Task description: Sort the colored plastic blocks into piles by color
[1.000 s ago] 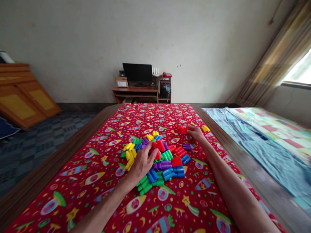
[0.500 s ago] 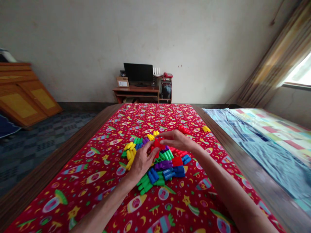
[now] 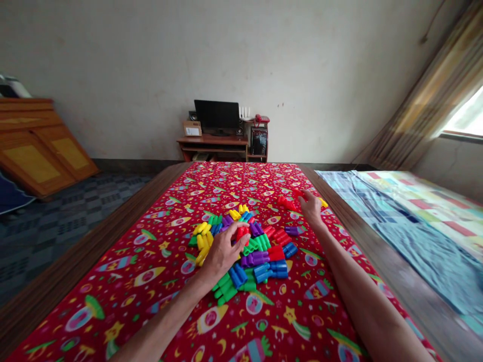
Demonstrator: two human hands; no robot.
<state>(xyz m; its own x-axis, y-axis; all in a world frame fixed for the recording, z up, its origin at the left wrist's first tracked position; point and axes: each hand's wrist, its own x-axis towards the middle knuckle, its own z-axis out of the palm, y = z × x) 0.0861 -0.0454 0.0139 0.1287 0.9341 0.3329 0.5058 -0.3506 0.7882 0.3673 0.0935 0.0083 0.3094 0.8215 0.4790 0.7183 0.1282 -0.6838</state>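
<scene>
A pile of plastic building blocks (image 3: 260, 256) in yellow, green, blue, purple and red lies in the middle of a red rocket-print cloth (image 3: 151, 281) on a long table. My left hand (image 3: 222, 251) rests on the pile with its fingers curled round a red block (image 3: 242, 233). My right hand (image 3: 312, 207) reaches to the far right of the cloth, fingers down on small red pieces (image 3: 286, 202) beside a yellow block (image 3: 323, 202). Whether it grips one is hidden.
The table's wooden edge (image 3: 94, 241) runs along both sides of the cloth. A bed with a patchwork sheet (image 3: 415, 211) lies on the right. A desk with a monitor (image 3: 219, 118) stands at the far wall, and a wooden cabinet (image 3: 33, 146) on the left.
My right hand came to the pile at my left hand half a second ago, then went back out to the red pieces at far right. My left hand stays on the pile.
</scene>
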